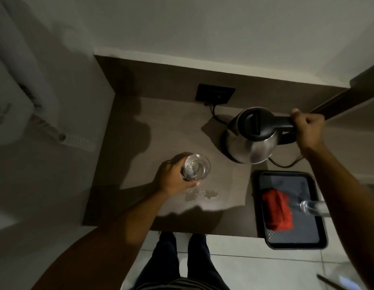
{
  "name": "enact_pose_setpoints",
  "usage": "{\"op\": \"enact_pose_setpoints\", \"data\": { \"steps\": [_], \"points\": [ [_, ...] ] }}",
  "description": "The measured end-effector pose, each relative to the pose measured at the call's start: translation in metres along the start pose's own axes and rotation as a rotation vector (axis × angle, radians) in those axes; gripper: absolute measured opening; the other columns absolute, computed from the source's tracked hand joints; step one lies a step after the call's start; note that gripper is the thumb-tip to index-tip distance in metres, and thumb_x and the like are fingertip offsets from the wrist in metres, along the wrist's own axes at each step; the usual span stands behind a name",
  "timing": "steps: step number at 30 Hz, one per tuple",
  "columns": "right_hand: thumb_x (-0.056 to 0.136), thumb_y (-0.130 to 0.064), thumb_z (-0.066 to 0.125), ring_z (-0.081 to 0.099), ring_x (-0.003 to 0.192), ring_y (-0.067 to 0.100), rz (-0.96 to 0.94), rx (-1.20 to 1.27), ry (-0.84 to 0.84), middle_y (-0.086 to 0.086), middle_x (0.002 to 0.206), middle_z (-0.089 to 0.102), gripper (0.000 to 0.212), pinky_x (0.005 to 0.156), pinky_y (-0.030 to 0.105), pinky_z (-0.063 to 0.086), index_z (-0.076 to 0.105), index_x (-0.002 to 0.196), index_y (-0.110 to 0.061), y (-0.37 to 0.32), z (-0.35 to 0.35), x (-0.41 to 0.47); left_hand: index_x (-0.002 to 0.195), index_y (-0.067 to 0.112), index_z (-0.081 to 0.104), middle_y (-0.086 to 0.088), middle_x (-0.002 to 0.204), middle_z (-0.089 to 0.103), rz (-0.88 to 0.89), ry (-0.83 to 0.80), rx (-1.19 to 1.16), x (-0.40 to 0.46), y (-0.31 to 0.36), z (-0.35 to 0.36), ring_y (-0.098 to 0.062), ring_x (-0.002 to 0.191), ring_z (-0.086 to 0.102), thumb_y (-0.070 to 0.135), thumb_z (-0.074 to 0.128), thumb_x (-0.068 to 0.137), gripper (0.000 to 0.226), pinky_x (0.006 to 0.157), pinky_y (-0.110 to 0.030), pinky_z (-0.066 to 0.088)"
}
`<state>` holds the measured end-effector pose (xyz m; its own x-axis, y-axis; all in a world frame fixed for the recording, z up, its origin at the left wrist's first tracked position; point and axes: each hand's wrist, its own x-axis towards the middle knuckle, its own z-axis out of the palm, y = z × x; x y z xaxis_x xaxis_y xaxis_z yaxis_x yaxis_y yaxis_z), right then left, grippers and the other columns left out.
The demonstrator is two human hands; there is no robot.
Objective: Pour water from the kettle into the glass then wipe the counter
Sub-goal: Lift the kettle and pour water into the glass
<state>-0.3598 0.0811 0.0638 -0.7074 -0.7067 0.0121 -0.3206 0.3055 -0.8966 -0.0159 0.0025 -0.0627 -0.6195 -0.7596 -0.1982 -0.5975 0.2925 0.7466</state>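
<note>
The left hand is wrapped around a clear drinking glass standing upright on the brown wood-grain counter, fingers curled round its far side and thumb along the near side. Just beside that hand, toward the person, a few small water puddles lie on the counter. Farther back, a black wall socket sits on the back panel, with a dark cord running from it toward the kettle. To the right of the glass stands a stainless-steel electric kettle with a black lid, upright on the counter. The right hand is closed in a fist around its black handle. Below that forearm, a black rectangular tray rests near the counter's front edge, holding a crumpled red cloth and a second clear glass, which lies partly under the arm.
</note>
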Motion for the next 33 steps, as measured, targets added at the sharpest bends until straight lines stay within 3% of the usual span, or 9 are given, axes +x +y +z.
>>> {"op": "enact_pose_setpoints", "data": {
  "steps": [3, 5, 7, 11, 13, 15, 25, 33],
  "points": [
    [0.096, -0.037, 0.052, 0.057, 0.044, -0.003, -0.131, -0.117, -0.1, -0.013, 0.053, 0.062, 0.037, 0.043, 0.006, 0.041, 0.059, 0.063, -0.022, -0.02, -0.002, -0.011, 0.138, 0.026, 0.052, -0.001, 0.123, 0.07, 0.013, 0.0, 0.061, 0.001, -0.001, -0.001, -0.019, 0.111, 0.066, 0.058, 0.088, 0.056, 0.095, 0.096, -0.032, 0.053],
    [0.096, -0.036, 0.053, 0.061, 0.048, 0.003, -0.202, -0.179, -0.155, -0.005, 0.059, 0.063, 0.036, 0.042, 0.01, 0.044, 0.062, 0.066, -0.02, -0.03, -0.002, -0.018, 0.137, 0.026, 0.053, -0.001, 0.121, 0.071, 0.017, 0.012, 0.082, 0.001, -0.001, -0.001, -0.018, 0.108, 0.067, 0.061, 0.086, 0.055, 0.094, 0.092, -0.026, 0.05],
    [0.094, -0.037, 0.053, 0.059, 0.045, 0.011, -0.276, -0.257, -0.199, 0.003, 0.056, 0.061, 0.039, 0.038, 0.016, 0.044, 0.063, 0.065, -0.013, -0.041, 0.0, -0.026, 0.135, 0.026, 0.054, -0.001, 0.119, 0.072, 0.014, 0.021, 0.087, 0.0, -0.002, -0.001, -0.018, 0.107, 0.067, 0.062, 0.086, 0.055, 0.093, 0.091, -0.025, 0.05],
    [0.09, -0.042, 0.052, 0.051, 0.037, 0.013, -0.376, -0.439, -0.264, 0.0, 0.044, 0.053, 0.047, 0.036, 0.01, 0.033, 0.064, 0.06, -0.007, -0.061, 0.009, -0.042, 0.133, 0.028, 0.056, 0.0, 0.114, 0.074, 0.023, 0.03, 0.091, 0.0, -0.003, -0.001, -0.018, 0.104, 0.068, 0.062, 0.086, 0.055, 0.09, 0.091, -0.029, 0.053],
    [0.091, -0.04, 0.054, 0.048, 0.033, 0.01, -0.439, -0.545, -0.272, 0.001, 0.043, 0.054, 0.047, 0.037, 0.017, 0.037, 0.065, 0.057, -0.009, -0.068, 0.015, -0.049, 0.133, 0.029, 0.055, 0.0, 0.114, 0.073, 0.009, 0.012, 0.108, 0.0, -0.002, -0.003, -0.018, 0.105, 0.067, 0.061, 0.086, 0.055, 0.09, 0.093, -0.035, 0.055],
    [0.091, -0.041, 0.053, 0.053, 0.035, 0.017, -0.482, -0.616, -0.27, 0.005, 0.043, 0.057, 0.05, 0.038, 0.025, 0.042, 0.065, 0.055, -0.008, -0.074, 0.022, -0.055, 0.136, 0.03, 0.052, 0.001, 0.115, 0.073, 0.004, 0.005, 0.113, 0.0, 0.0, -0.004, -0.018, 0.106, 0.067, 0.061, 0.086, 0.055, 0.093, 0.094, -0.035, 0.054],
    [0.086, -0.057, 0.039, 0.044, 0.033, 0.02, -0.605, -0.856, -0.199, 0.002, 0.038, 0.047, 0.061, 0.041, 0.018, 0.031, 0.058, 0.048, -0.014, -0.094, 0.038, -0.068, 0.139, 0.03, 0.049, 0.002, 0.122, 0.071, 0.014, -0.019, 0.128, -0.001, 0.003, -0.008, -0.02, 0.109, 0.067, 0.06, 0.086, 0.056, 0.096, 0.094, -0.038, 0.055],
    [0.084, -0.063, 0.029, 0.05, 0.039, 0.022, -0.65, -0.954, -0.269, 0.004, 0.044, 0.053, 0.066, 0.044, 0.024, 0.039, 0.06, 0.052, -0.015, -0.115, 0.042, -0.067, 0.14, 0.028, 0.046, 0.0, 0.124, 0.07, 0.003, -0.054, 0.148, 0.0, 0.005, -0.011, -0.022, 0.111, 0.067, 0.059, 0.086, 0.06, 0.095, 0.095, -0.04, 0.055]
  ]
}}
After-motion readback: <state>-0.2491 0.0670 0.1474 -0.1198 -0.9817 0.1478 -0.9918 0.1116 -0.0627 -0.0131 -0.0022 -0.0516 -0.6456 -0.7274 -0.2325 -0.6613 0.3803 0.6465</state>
